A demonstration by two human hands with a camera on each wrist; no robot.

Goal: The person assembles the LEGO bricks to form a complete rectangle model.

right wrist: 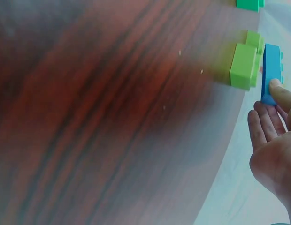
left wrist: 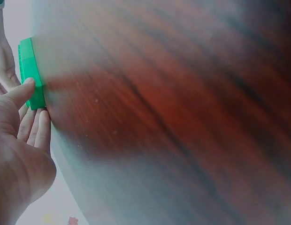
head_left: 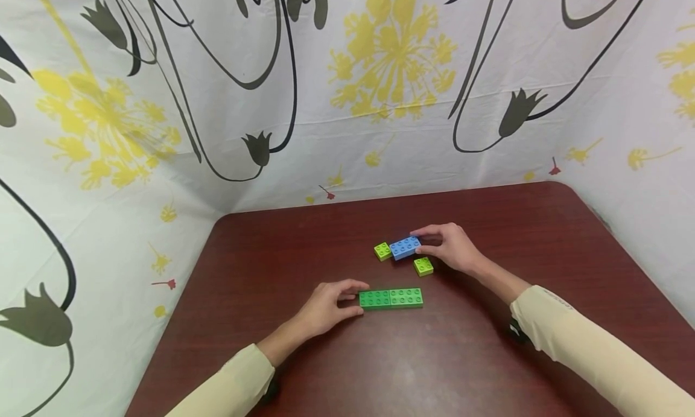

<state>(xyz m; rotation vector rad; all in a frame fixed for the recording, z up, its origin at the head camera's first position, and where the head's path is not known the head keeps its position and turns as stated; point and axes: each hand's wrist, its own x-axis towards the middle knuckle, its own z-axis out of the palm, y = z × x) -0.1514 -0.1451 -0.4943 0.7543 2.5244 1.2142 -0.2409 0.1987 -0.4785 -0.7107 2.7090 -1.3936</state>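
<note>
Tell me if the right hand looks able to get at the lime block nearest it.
Probably yes, once it lets go: the right hand pinches the blue block, but the lime block lies close by, with nothing visible in between.

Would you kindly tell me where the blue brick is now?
In the head view, the blue brick is right of centre, between the farther lime brick and the right hand.

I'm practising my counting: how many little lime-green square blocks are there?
2. One lime-green block is by the left end of the blue block; the second lime-green block sits in front of its right end. I see no others.
</note>
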